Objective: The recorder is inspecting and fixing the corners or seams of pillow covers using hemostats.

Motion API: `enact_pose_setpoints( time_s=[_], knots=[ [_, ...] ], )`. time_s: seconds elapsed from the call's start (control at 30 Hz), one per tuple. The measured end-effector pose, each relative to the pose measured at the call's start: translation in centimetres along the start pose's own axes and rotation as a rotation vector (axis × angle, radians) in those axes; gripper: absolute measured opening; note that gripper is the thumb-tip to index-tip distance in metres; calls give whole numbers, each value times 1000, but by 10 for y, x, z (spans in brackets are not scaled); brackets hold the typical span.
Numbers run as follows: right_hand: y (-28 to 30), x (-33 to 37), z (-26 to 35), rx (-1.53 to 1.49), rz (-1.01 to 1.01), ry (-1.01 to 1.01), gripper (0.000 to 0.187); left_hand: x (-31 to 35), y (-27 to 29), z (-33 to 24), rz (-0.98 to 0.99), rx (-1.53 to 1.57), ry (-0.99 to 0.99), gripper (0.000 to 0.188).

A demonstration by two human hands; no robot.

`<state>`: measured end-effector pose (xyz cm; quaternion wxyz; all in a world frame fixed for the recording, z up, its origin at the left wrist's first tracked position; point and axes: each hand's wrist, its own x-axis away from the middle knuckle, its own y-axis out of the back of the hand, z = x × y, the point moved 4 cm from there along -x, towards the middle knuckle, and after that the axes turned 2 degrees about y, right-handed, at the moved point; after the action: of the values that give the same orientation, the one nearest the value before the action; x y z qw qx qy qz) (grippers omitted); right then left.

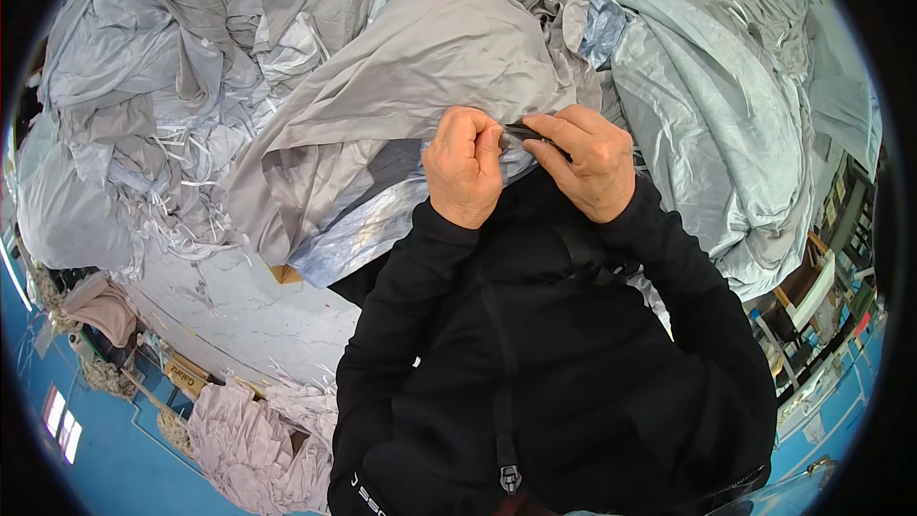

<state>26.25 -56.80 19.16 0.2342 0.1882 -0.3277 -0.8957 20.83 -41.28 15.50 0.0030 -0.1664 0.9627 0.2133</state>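
Note:
My left hand (pixel 463 167) is closed in a pinch on the edge of a grey fabric piece (pixel 430 57), which spreads away in front of me. Close beside it, my right hand (pixel 592 162) grips small dark thread snips (pixel 519 128), their tip reaching the cloth at my left fingertips; most of the tool is hidden by the fingers. Under the folded edge, a pale blue-and-white patterned side (pixel 358 229) of the fabric shows, hanging toward my black sleeves.
Heaps of grey cloth (pixel 124 29) with white loose strips lie at the left and back. A pale shiny blue-grey fabric pile (pixel 707 124) is on the right. A white marbled tabletop (pixel 229 311) shows at left, with pinkish cloth (pixel 258 440) below it near the blue floor (pixel 124 459).

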Motion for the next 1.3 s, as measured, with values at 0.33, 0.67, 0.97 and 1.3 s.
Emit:
enact_pose_setpoints(
  time_s=[0.33, 0.67, 0.97, 1.3],
  knots=[
    [3, 4, -6, -41, -27, -46, 27, 2, 0, 3, 1, -10, -5, 13],
    [11, 11, -19, -91, -67, -107, 31, -5, -1, -20, 113, -309, -135, 16],
    [10, 13, -14, -104, -40, -85, 33, -2, -7, -15, 6, -456, -309, 15],
    [5, 16, -9, -123, 11, -46, 33, 5, 11, 0, -11, 7, 15, 10]
  ],
)
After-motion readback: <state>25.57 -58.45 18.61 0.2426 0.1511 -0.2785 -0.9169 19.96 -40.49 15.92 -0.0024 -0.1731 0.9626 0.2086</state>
